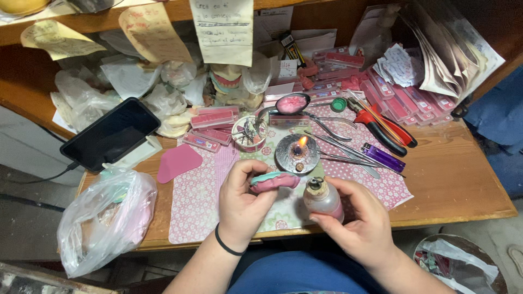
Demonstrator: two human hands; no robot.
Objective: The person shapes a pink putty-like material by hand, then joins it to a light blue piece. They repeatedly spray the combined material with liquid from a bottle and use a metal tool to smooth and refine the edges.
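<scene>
The left hand [242, 202] has its fingers curled tight around a pink wax mold with a teal rim [274, 181], and the right hand [357, 218] wraps its fingers around a small bottle with a cork [322, 199] — both are just in front of the little burner with a flame [297, 153] on the worktop [452, 179]. Behind the burner lie a spoon of pink stuff [292, 103], metal tools [340, 147], red pliers [381, 129] and a purple lighter [383, 158]. Left of it sit a pink wax sheet [177, 161], a dark tablet [110, 134] and a plastic bag [103, 218].
</scene>
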